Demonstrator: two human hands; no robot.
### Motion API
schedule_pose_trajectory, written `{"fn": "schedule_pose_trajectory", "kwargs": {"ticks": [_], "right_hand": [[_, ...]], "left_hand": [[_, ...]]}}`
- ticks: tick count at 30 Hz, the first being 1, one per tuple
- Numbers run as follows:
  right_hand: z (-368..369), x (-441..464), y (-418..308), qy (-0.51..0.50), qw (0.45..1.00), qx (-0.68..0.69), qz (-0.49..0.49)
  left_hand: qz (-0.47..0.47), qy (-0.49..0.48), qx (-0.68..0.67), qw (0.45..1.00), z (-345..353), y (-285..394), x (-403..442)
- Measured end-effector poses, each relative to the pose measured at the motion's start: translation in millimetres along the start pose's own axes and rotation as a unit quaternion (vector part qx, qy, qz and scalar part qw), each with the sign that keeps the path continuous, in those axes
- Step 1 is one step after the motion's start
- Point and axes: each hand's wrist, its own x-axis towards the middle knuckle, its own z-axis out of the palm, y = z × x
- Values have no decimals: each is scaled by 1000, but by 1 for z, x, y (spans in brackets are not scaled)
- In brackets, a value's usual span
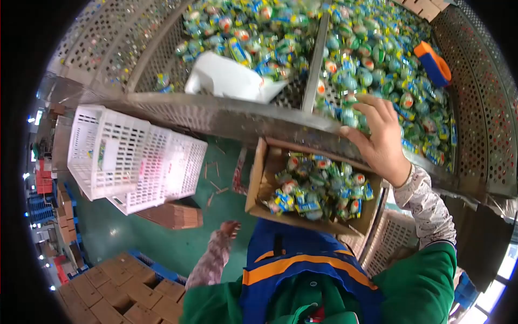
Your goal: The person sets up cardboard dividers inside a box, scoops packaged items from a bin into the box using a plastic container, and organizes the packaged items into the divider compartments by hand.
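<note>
My right hand (380,135) is over the metal trough's front rim (270,116), its thumb and fingers apart and nothing visibly held. Under and beyond it lie many small round wrapped pieces that look like candies (372,75), in clear, green, blue and yellow wrappers. A cardboard box (263,183), partly filled with the same wrapped candies (324,186), sits below the rim, close in front of my body. My left hand (231,228) hangs low, left of the box, its fingers apart and seemingly holding nothing.
A metal bar (315,65) divides the trough. A white scoop-like piece (226,78) lies in the left section; an orange and blue tape dispenser (434,65) lies at right. White plastic crates (135,156) stand left, with stacked cartons (118,286) at lower left.
</note>
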Motion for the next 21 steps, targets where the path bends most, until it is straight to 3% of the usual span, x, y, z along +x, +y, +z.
{"fn": "schedule_pose_trajectory", "kwargs": {"ticks": [1,2,5,8,11,14,15,21], "right_hand": [[-6,-8,-14,6,1000,12,-23],[-9,-16,-30,11,997,34,-70],[13,-66,-59,-81,967,170,-170],[51,-132,-56,-218,953,207,-36],[78,-189,-54,-227,919,275,170],[82,-205,-68,-244,886,312,242],[88,-206,-70,-226,903,313,189],[104,-202,-75,-213,901,330,184]], "left_hand": [[-88,-91,16,992,16,-19,13],[-102,-114,19,988,33,-35,24],[-76,-93,19,993,89,-66,57],[-23,-45,8,999,129,-75,78],[19,-7,8,1000,152,-83,93],[44,16,22,999,159,-88,99],[49,19,27,998,161,-91,100],[65,37,51,996,154,-115,87]]}}
